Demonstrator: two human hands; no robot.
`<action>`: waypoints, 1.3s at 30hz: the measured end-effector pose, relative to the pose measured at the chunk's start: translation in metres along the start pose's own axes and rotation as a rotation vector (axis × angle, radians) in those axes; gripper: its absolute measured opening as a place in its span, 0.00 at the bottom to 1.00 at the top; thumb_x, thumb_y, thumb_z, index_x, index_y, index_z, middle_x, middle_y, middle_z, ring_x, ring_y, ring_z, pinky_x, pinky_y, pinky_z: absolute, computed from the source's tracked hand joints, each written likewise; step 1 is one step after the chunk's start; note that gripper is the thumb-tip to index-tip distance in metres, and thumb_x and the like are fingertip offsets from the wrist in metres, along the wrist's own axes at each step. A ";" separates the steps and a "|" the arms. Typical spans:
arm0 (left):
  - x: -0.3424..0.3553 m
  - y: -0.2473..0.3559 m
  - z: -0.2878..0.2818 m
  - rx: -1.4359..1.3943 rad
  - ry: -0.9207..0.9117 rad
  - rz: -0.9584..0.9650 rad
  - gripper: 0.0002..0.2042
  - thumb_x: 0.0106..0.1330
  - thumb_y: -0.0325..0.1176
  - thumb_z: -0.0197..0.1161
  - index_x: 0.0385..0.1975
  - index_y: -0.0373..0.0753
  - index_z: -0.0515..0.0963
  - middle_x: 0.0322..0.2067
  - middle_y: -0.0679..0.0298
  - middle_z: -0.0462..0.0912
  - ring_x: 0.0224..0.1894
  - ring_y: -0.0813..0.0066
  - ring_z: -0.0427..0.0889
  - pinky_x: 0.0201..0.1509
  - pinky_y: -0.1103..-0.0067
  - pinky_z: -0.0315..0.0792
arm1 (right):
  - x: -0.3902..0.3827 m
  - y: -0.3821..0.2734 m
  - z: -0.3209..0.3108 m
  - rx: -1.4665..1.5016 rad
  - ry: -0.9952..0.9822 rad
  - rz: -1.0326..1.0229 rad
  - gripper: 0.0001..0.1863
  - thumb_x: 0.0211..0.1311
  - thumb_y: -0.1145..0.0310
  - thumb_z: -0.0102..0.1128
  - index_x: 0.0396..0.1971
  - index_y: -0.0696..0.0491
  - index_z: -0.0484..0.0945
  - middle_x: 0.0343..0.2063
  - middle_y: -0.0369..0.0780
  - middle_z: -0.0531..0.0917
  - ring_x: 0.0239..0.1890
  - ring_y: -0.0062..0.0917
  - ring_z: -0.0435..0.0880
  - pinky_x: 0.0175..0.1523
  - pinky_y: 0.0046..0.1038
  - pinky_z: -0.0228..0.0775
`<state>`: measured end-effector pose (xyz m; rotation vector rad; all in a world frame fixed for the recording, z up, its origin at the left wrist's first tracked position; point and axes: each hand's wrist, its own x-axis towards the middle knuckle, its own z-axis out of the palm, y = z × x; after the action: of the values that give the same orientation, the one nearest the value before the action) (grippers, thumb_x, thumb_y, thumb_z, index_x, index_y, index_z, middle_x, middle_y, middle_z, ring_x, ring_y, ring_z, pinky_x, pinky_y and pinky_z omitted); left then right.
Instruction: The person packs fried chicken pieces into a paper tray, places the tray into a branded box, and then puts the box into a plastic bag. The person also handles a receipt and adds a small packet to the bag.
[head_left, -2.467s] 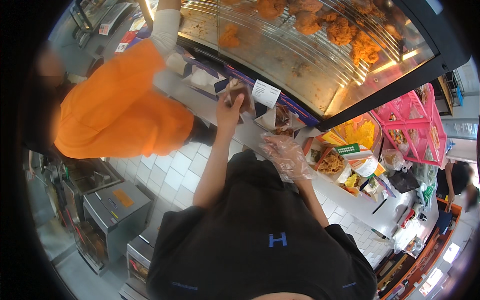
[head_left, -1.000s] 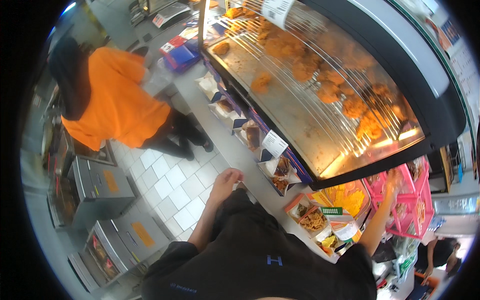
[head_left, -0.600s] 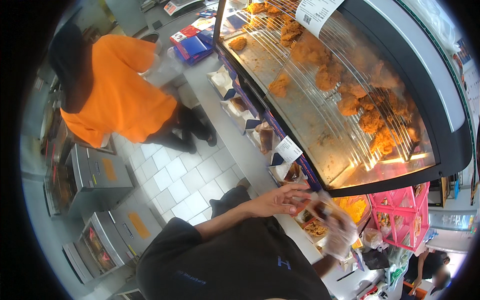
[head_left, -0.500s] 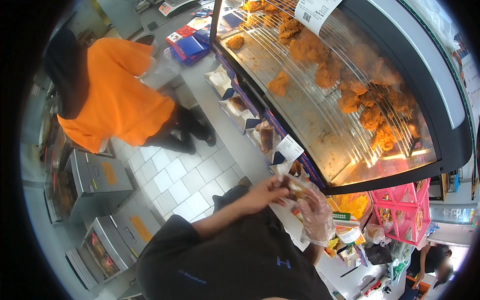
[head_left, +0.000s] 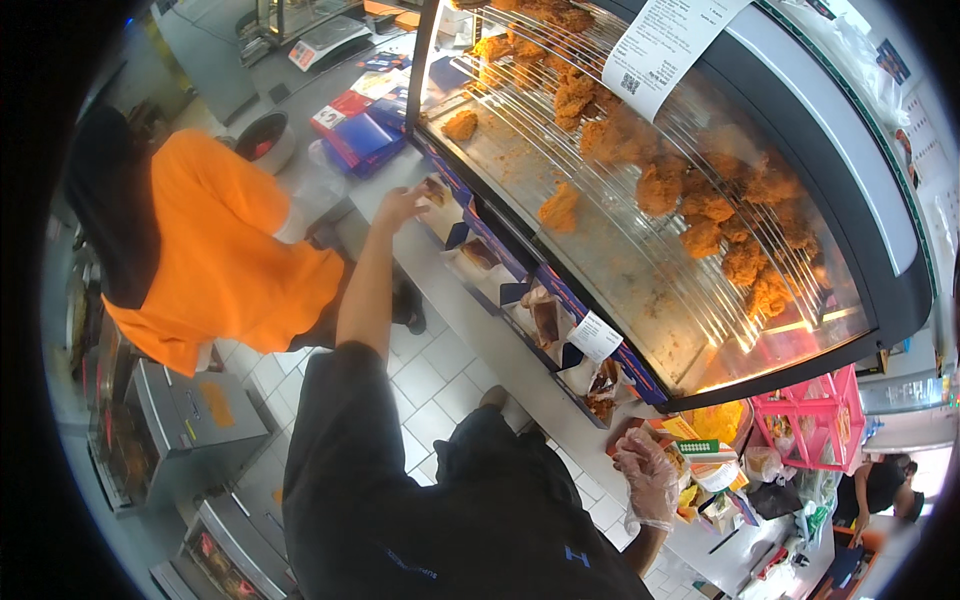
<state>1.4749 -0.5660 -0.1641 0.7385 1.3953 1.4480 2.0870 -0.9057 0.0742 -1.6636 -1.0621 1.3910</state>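
Note:
My left hand [head_left: 402, 207], bare, reaches out to the farthest of a row of open boxes along the counter edge. Its fingertips pinch a small brown sauce packet [head_left: 433, 191] at that box's opening. Nearer boxes hold similar dark brown packets, such as one packet [head_left: 545, 322] in the third box. The nearest box [head_left: 596, 388] also shows fried pieces inside. My right hand [head_left: 648, 478], in a clear plastic glove, is over the counter beside an orange-and-white carton. Its fingers are loosely bent and apart, with nothing visible in them.
A heated glass cabinet [head_left: 640, 230] with fried chicken stands right of the boxes. A pink crate [head_left: 820, 420] and cluttered cartons [head_left: 712, 465] lie beyond my right hand. A co-worker in orange [head_left: 220, 250] stands at left. Blue boxes [head_left: 365, 140] lie at the far end.
My left hand has moved away from my right hand to the farthest box, carrying the brown packet. My gloved right hand has dropped back toward me.

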 end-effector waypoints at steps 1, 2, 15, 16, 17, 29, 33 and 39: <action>0.020 -0.010 -0.014 0.303 -0.042 0.116 0.24 0.61 0.36 0.73 0.55 0.37 0.74 0.37 0.51 0.84 0.35 0.55 0.84 0.39 0.65 0.80 | -0.003 0.002 0.002 -0.024 -0.015 0.004 0.20 0.65 0.76 0.67 0.57 0.60 0.78 0.44 0.43 0.86 0.44 0.26 0.86 0.50 0.27 0.82; 0.034 -0.018 -0.023 0.614 -0.112 0.336 0.22 0.61 0.36 0.73 0.53 0.39 0.75 0.35 0.51 0.83 0.34 0.53 0.84 0.38 0.62 0.78 | -0.005 0.005 0.002 -0.030 -0.021 0.023 0.21 0.65 0.76 0.67 0.57 0.60 0.78 0.44 0.43 0.85 0.45 0.26 0.86 0.50 0.27 0.82; -0.324 0.037 0.120 -0.021 -0.547 -0.119 0.13 0.76 0.35 0.58 0.32 0.33 0.82 0.31 0.60 0.84 0.35 0.75 0.81 0.43 0.78 0.75 | -0.012 0.002 0.008 0.144 -0.045 0.047 0.20 0.68 0.69 0.67 0.56 0.61 0.78 0.50 0.45 0.85 0.54 0.29 0.85 0.61 0.32 0.77; -0.336 0.042 0.135 -0.037 -0.677 -0.167 0.08 0.73 0.28 0.60 0.36 0.31 0.83 0.32 0.60 0.85 0.37 0.72 0.83 0.47 0.76 0.77 | -0.011 -0.002 0.012 0.223 -0.109 -0.002 0.22 0.68 0.66 0.67 0.57 0.61 0.77 0.51 0.46 0.85 0.55 0.30 0.84 0.62 0.33 0.76; -0.352 0.046 0.153 -0.003 -0.701 -0.274 0.07 0.71 0.24 0.60 0.42 0.30 0.82 0.37 0.60 0.86 0.42 0.71 0.84 0.52 0.75 0.78 | -0.011 -0.005 0.016 0.302 -0.176 -0.051 0.24 0.68 0.64 0.67 0.58 0.61 0.76 0.53 0.46 0.84 0.57 0.31 0.83 0.64 0.34 0.74; -0.424 0.058 0.266 0.007 -1.050 -0.049 0.11 0.66 0.20 0.66 0.47 0.36 0.82 0.43 0.64 0.80 0.45 0.77 0.81 0.52 0.78 0.76 | -0.022 -0.012 0.015 0.631 -0.488 0.016 0.42 0.66 0.49 0.68 0.69 0.64 0.66 0.67 0.48 0.73 0.70 0.36 0.71 0.72 0.38 0.62; -0.441 0.045 0.290 -0.004 -0.919 -0.106 0.05 0.66 0.18 0.64 0.38 0.34 0.80 0.40 0.64 0.79 0.41 0.77 0.81 0.49 0.79 0.77 | -0.023 0.005 -0.009 0.575 -0.520 0.013 0.47 0.65 0.47 0.67 0.71 0.65 0.60 0.71 0.50 0.66 0.72 0.43 0.68 0.72 0.48 0.64; -0.441 0.035 0.340 0.024 -0.820 0.169 0.04 0.67 0.17 0.62 0.37 0.33 0.77 0.37 0.63 0.79 0.40 0.78 0.80 0.46 0.79 0.76 | -0.030 0.042 -0.067 0.622 -0.600 -0.038 0.51 0.65 0.38 0.61 0.77 0.54 0.50 0.76 0.46 0.56 0.75 0.44 0.62 0.73 0.50 0.60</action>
<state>1.9328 -0.8334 0.0083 1.3031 0.7224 1.0473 2.1572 -0.9511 0.0595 -0.7900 -0.8227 2.0000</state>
